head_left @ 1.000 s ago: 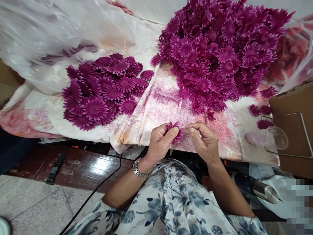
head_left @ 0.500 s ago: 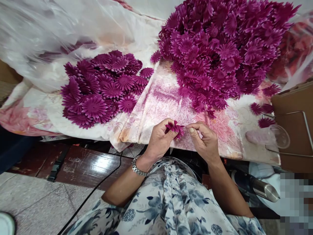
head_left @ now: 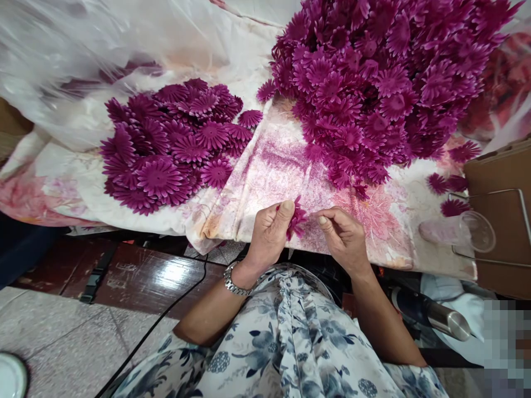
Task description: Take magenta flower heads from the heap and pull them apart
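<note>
1. flower (head_left: 297, 221): held in the left hand (head_left: 269, 235), in front of the large heap (head_left: 385, 99) of magenta blossoms, below its left end.
2. change, flower: half a second ago its petals fanned sideways toward the right hand (head_left: 344, 235); now it stands more edge-on and shows a narrower outline.
3. change, left hand: the thumb, previously lower against the blossom, is now raised beside the upper petals.
4. change, right hand: the fingertips sit slightly farther left, away from the large heap's right end; the pinch posture is the same.
5. position in grip: petals project from the right side of the left hand, beyond thumb and index finger; the part inside the fingers is hidden.
6. left grip: closed on the flower.
7. right grip: thumb and index tips drawn together, just beside the petals. cannot tell whether anything thin lies between them.
8. surroundings: the smaller heap (head_left: 161, 171) lies left of the large heap; the patterned cloth (head_left: 276, 190) extends beneath and in front of it; the clear cup (head_left: 446, 231) lies tipped over in front of its right end, near the cardboard box (head_left: 498, 177).
</note>
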Demonstrator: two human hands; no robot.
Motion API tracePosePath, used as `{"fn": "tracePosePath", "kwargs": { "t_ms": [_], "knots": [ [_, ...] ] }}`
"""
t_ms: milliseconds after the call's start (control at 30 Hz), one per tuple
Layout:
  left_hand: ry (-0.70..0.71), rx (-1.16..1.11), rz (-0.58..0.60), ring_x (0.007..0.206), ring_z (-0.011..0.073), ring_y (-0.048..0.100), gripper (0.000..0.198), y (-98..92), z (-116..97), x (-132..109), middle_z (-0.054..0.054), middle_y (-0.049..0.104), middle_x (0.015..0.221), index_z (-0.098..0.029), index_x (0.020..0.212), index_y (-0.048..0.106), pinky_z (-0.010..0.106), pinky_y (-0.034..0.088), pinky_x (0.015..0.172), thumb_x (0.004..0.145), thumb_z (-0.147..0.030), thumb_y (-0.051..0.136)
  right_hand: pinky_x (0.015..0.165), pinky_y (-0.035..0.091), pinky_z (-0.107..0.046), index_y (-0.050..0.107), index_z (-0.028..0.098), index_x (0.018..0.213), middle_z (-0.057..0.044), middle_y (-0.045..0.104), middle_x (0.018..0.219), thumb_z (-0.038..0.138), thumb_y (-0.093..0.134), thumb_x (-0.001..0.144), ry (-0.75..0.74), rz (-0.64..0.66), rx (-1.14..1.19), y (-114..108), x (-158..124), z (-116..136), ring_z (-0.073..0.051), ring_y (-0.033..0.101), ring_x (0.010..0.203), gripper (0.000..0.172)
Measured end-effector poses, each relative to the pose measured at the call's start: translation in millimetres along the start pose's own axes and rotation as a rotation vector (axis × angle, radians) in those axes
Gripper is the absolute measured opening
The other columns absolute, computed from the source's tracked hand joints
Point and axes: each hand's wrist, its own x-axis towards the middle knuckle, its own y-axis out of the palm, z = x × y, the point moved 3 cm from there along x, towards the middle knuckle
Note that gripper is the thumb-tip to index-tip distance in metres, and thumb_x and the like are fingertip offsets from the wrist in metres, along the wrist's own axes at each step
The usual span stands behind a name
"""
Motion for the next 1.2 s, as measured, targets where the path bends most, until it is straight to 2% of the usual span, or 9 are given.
{"fn": "tracePosePath", "kwargs": {
  "t_ms": [233,333,467,600,733,800,933,1067,1200],
  "knots": [
    [0.080,0.047,0.200,0.055,0.0079,0.049,0.020,3.4,-0.7,0.1,-0.004,0.055,0.063,-0.019,0.074,0.052,0.020,0.039,0.053,0.079,-0.035,0.063,0.061,0.042,-0.025,0.062,0.019,0.083,0.000,0.059,0.072,0.020,0.051,0.087,0.003,-0.017,0.024,-1.1,-0.4,1.0,-0.011,0.054,0.066,0.011],
    [0.056,-0.014,0.189,0.048,0.0066,0.045,0.019,3.3,0.9,0.8,-0.005,0.052,0.058,-0.018,0.073,0.053,0.020,0.035,0.046,0.078,-0.033,0.064,0.059,0.041,-0.024,0.062,0.019,0.083,0.001,0.057,0.070,0.019,0.052,0.087,-0.015,-0.032,-0.001,-2.8,-0.1,3.1,-0.011,0.053,0.064,0.011],
    [0.042,0.019,0.108,0.039,0.0049,0.032,0.035,2.0,1.7,0.4,-0.006,0.042,0.048,-0.017,0.059,0.050,0.021,0.025,0.039,0.080,-0.043,0.059,0.060,0.042,-0.025,0.062,0.019,0.084,0.001,0.059,0.071,0.018,0.051,0.087,-0.032,-0.038,-0.010,-3.6,0.6,5.3,-0.011,0.054,0.065,0.012],
    [0.030,0.061,0.078,0.040,0.0055,0.033,0.042,2.6,0.3,0.6,-0.005,0.042,0.046,-0.016,0.054,0.050,0.021,0.026,0.039,0.080,-0.049,0.056,0.062,0.043,-0.026,0.063,0.019,0.085,0.000,0.060,0.072,0.018,0.051,0.087,-0.054,-0.067,-0.010,-6.0,0.6,12.5,-0.012,0.056,0.067,0.012],
    [0.049,0.121,0.095,0.046,0.0070,0.040,0.035,5.1,-2.1,0.9,-0.004,0.048,0.051,-0.016,0.060,0.055,0.021,0.031,0.045,0.080,-0.044,0.058,0.062,0.045,-0.026,0.063,0.020,0.087,0.000,0.060,0.072,0.017,0.054,0.085,-0.107,-0.183,-0.024,-10.5,3.4,29.2,-0.012,0.057,0.067,0.010],
    [0.072,0.153,0.108,0.052,0.0079,0.042,0.032,6.5,-3.0,0.4,-0.003,0.049,0.054,-0.016,0.060,0.057,0.022,0.033,0.050,0.078,-0.041,0.062,0.064,0.047,-0.027,0.062,0.021,0.090,-0.001,0.062,0.076,0.017,0.057,0.084,-0.180,-0.171,-0.058,-8.5,6.9,37.1,-0.013,0.058,0.071,0.009],
    [-0.029,-0.074,0.141,0.056,0.0086,0.043,0.030,9.0,-2.5,-0.7,-0.003,0.051,0.057,-0.016,0.060,0.059,0.021,0.037,0.056,0.076,-0.040,0.065,0.065,0.048,-0.029,0.059,0.020,0.093,-0.002,0.061,0.077,0.018,0.057,0.084,-0.260,-0.050,-0.115,1.8,13.8,37.7,-0.014,0.057,0.071,0.010],
    [-0.185,-0.300,0.203,0.058,0.0081,0.044,0.025,12.7,-5.8,-1.5,-0.002,0.052,0.057,-0.014,0.057,0.061,0.020,0.040,0.060,0.073,-0.032,0.068,0.066,0.049,-0.028,0.057,0.018,0.092,-0.002,0.058,0.075,0.017,0.057,0.084,-0.229,-0.048,-0.146,4.5,15.0,28.7,-0.013,0.056,0.071,0.009],
    [-0.246,-0.390,0.160,0.053,0.0068,0.040,0.024,12.6,-8.5,-0.7,-0.004,0.047,0.051,-0.014,0.049,0.058,0.018,0.039,0.055,0.068,-0.024,0.069,0.068,0.049,-0.029,0.057,0.017,0.091,-0.004,0.058,0.077,0.022,0.060,0.083,-0.239,-0.037,-0.182,4.6,15.4,27.6,-0.014,0.055,0.074,0.010]
  ]
}}
